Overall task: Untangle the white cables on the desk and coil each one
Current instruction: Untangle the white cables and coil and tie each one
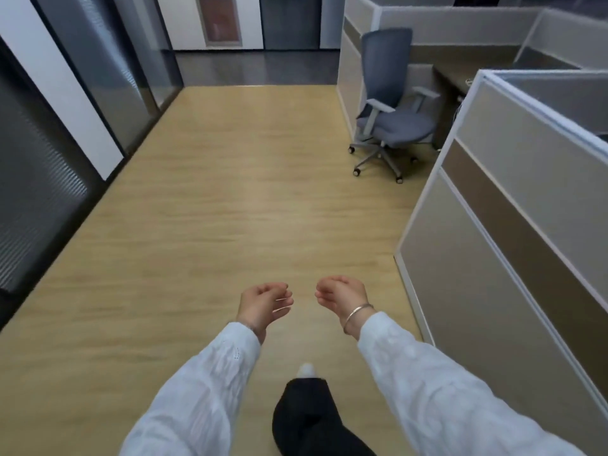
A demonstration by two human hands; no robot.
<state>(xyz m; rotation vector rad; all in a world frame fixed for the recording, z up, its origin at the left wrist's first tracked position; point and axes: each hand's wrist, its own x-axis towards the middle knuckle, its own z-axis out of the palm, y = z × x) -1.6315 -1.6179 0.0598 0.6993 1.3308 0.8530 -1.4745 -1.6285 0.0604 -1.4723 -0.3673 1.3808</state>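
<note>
White cables: none in view, so we can't say where they lie or how tangled they are. No coil visible either; we judge the task not started.

We're standing on the wood floor (230,192) in an office aisle, one dark trouser leg (309,419) and a light shoe toe (306,369) forward at 6 o'clock. Both arms in white sleeves reach out ahead.

Left hand (263,306) at about 6 o'clock, palm turned inward, fingers loosely curled, holding nothing. Right hand (340,294) just beside it, a gap between them, same loose curl, nothing in it; a thin bangle (357,314) sits on that wrist.

Cubicle partition (510,209) runs along 3 to 4 o'clock. Grey office chair (391,116) stands at 1 o'clock, at the opening of a cubicle. A brown worktop (450,79) shows beyond it at 2 o'clock, mostly hidden by panels; too small to tell what's on it.

Left to do, in our judgement: everything. Reach the worktop, find the cables, separate them, coil each.
</note>
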